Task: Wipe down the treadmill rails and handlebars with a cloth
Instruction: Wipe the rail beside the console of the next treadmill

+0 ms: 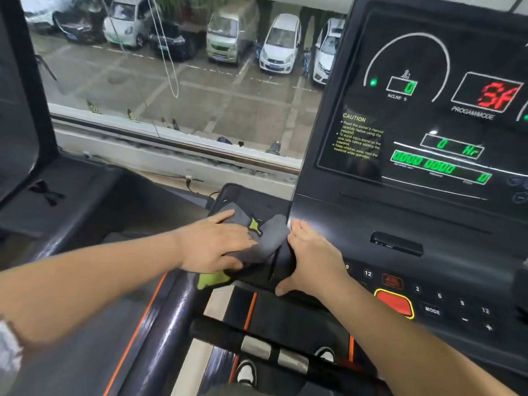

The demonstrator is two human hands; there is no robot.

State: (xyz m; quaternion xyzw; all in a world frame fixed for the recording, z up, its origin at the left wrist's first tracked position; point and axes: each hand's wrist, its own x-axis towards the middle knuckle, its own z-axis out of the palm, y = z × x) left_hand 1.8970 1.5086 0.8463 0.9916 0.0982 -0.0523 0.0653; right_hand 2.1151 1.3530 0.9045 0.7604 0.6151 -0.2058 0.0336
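Head-cam view, person standing on a treadmill. Biggest item: the black console [414,155] w/ green and red readouts, filling the right side. Left of and beyond the console, a window [171,81] onto a car park. Left of the console, the dark left handrail [183,298] runs down toward the viewer. Below the console, a crossbar handlebar [257,347] w/ metal grip sensors. A black side tray [251,195] touches the console's left edge. A grey cloth [268,238] w/ lime patches lies bunched on it. Left hand [217,244] presses flat on the cloth, fingers straight, prob. to push it across. Right hand [311,258] rests on the console's lower left corner, fingers straight and together, thumb spread, gripping nothing, likely bracing. Rail and handlebar prob. not yet wiped
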